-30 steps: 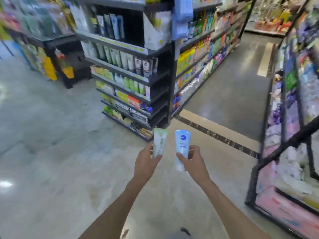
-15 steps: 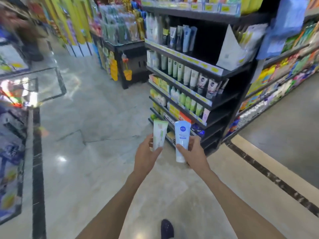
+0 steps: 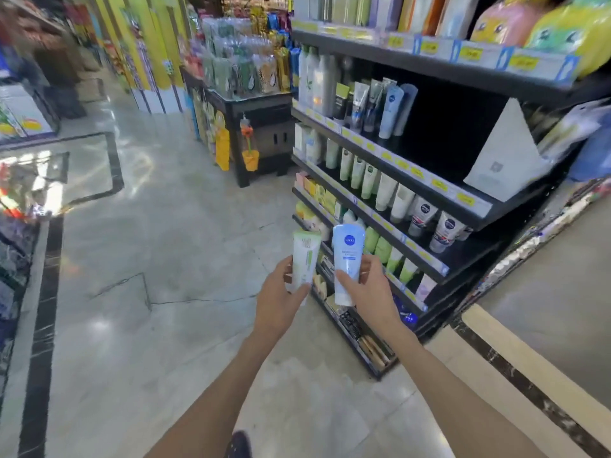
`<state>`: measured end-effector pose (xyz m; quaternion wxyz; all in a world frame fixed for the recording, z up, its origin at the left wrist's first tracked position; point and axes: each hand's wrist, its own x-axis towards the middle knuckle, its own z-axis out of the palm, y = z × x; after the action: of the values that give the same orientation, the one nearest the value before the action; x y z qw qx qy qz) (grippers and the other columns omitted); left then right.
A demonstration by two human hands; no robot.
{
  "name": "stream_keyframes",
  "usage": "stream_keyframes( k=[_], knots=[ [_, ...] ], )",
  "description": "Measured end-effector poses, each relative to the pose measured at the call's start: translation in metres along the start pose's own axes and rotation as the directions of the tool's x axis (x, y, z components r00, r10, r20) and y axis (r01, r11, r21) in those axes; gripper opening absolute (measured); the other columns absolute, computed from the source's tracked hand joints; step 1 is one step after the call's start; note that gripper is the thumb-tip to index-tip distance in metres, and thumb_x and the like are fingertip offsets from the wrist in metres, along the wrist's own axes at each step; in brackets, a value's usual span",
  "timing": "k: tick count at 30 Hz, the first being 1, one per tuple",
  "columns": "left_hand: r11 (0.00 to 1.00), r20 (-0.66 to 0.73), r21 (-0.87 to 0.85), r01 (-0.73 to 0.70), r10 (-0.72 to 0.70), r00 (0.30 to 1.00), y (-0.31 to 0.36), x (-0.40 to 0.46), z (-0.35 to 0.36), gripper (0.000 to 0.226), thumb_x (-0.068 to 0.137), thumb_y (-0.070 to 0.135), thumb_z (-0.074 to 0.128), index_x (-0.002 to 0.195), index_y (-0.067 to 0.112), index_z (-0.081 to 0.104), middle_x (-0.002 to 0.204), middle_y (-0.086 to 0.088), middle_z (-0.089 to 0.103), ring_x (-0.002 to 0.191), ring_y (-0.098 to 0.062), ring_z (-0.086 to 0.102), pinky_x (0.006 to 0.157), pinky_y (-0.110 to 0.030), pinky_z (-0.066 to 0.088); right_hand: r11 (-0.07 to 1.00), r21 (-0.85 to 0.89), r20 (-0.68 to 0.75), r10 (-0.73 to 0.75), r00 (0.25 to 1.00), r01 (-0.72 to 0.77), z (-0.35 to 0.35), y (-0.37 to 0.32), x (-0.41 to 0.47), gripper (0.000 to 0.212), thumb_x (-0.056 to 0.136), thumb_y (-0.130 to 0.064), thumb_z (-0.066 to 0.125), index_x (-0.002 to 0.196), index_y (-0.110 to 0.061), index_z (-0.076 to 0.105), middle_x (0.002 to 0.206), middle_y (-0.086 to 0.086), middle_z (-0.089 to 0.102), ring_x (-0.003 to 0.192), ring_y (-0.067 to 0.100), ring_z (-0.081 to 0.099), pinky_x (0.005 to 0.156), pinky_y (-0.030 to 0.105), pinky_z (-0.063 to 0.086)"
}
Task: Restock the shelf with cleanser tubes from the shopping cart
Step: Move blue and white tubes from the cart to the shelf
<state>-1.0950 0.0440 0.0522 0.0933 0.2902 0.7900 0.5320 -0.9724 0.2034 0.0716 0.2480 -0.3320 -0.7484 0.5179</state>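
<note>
Over the last second the view swings left and closes in: the shelf unit [image 3: 429, 200] goes from across the aisle to filling the 12-to-3 o'clock sector, so the carry leg looks nearly done and placement is next. Grips are unchanged. Left hand [image 3: 281, 302] is curled round the lower half of the white-green tube [image 3: 305, 259], upright; right hand [image 3: 370, 292] pinches the blue tube [image 3: 347, 262] the same way, just beside it, both near centre frame and well short of the shelves. Shopping cart isn't in view. Shelf contents, left to right: second tier has white bottles, then a short run of grey and blue tubes [image 3: 390, 110], then a dark gap with a white carton [image 3: 502, 157] at 2 o'clock. Third tier is a row of white-green tubes [image 3: 367, 180] running into dark-capped ones. Likely slots: blue to the second tier, green to the third.
</note>
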Motion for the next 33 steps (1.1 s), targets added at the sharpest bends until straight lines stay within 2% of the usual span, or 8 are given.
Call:
stream_keyframes(
  k=[4,6,10,14,20,23,26,33],
  knots=[
    [0.998,0.076,-0.033,-0.046,0.048,0.996,-0.008,0.080,0.003,0.061,0.088,0.019,0.079,0.144,0.027,0.054,0.118,0.010,0.070,0.100,0.001,0.064,0.085,-0.025,0.054,0.999,-0.051,-0.070,-0.014,0.997,0.011,0.018,-0.008,0.062,0.046,0.090,-0.039,0.076,0.121,-0.026,0.046,0.111,-0.010,0.065,0.092,0.001,0.067,0.070,0.020,0.055],
    [0.996,0.116,-0.047,-0.078,0.083,0.990,-0.009,0.123,0.003,0.061,0.089,0.017,0.079,0.144,0.025,0.054,0.118,0.008,0.069,0.102,-0.007,0.065,0.084,-0.024,0.053,0.999,-0.032,-0.126,-0.002,0.992,-0.002,0.027,-0.015,0.094,0.046,0.091,-0.038,0.077,0.122,-0.027,0.045,0.111,-0.009,0.066,0.089,-0.002,0.067,0.070,0.021,0.056],
    [0.989,0.213,-0.066,-0.135,0.146,0.966,-0.014,0.209,0.004,0.053,0.091,0.022,0.079,0.135,0.036,0.053,0.114,0.016,0.067,0.100,0.004,0.063,0.080,-0.014,0.051,1.000,-0.012,-0.220,0.009,0.975,-0.011,0.041,-0.039,0.148,0.046,0.093,-0.040,0.074,0.125,-0.027,0.044,0.112,-0.009,0.064,0.091,-0.002,0.066,0.073,0.024,0.058],
    [0.984,0.274,-0.075,-0.164,0.179,0.945,-0.013,0.287,0.011,0.059,0.088,0.036,0.080,0.141,0.031,0.054,0.119,0.017,0.067,0.103,0.003,0.062,0.086,-0.032,0.058,0.998,-0.060,-0.345,0.010,0.939,-0.033,0.047,-0.062,0.197,0.045,0.094,-0.040,0.073,0.124,-0.025,0.043,0.110,-0.010,0.061,0.087,-0.008,0.062,0.064,0.010,0.049],
    [0.965,0.368,-0.112,-0.238,0.263,0.892,0.002,0.366,0.023,0.058,0.094,0.035,0.075,0.145,0.034,0.048,0.120,0.021,0.063,0.107,0.006,0.060,0.086,-0.028,0.054,0.996,-0.038,-0.447,0.057,0.893,-0.083,0.041,-0.084,0.265,0.046,0.094,-0.037,0.073,0.126,-0.023,0.043,0.113,-0.007,0.061,0.094,-0.001,0.061,0.061,0.008,0.047],
    [0.959,0.391,-0.133,-0.249,0.282,0.876,0.006,0.402,0.039,0.061,0.094,0.032,0.075,0.147,0.032,0.046,0.116,0.023,0.062,0.105,0.011,0.057,0.088,-0.033,0.058,0.997,-0.026,-0.486,0.051,0.873,-0.073,0.034,-0.092,0.296,0.046,0.094,-0.040,0.073,0.125,-0.027,0.041,0.114,-0.011,0.060,0.096,-0.004,0.061,0.064,0.011,0.046],
    [0.943,0.407,-0.171,-0.285,0.331,0.851,0.013,0.433,0.056,0.060,0.093,0.029,0.077,0.144,0.030,0.046,0.114,0.022,0.063,0.103,0.007,0.059,0.087,-0.037,0.059,0.999,-0.022,-0.519,0.027,0.854,-0.046,0.026,-0.095,0.328,0.046,0.094,-0.037,0.073,0.125,-0.026,0.042,0.115,-0.013,0.062,0.098,-0.004,0.062,0.070,0.014,0.047],
    [0.929,0.453,-0.182,-0.321,0.369,0.812,0.030,0.483,0.089,0.056,0.094,0.020,0.076,0.139,0.034,0.045,0.111,0.030,0.058,0.097,0.025,0.053,0.081,-0.014,0.049,0.999,-0.054,-0.574,-0.028,0.818,-0.004,0.002,-0.111,0.394,0.046,0.092,-0.032,0.076,0.123,-0.026,0.043,0.112,-0.013,0.061,0.099,0.000,0.062,0.071,0.012,0.048]
  ],
)
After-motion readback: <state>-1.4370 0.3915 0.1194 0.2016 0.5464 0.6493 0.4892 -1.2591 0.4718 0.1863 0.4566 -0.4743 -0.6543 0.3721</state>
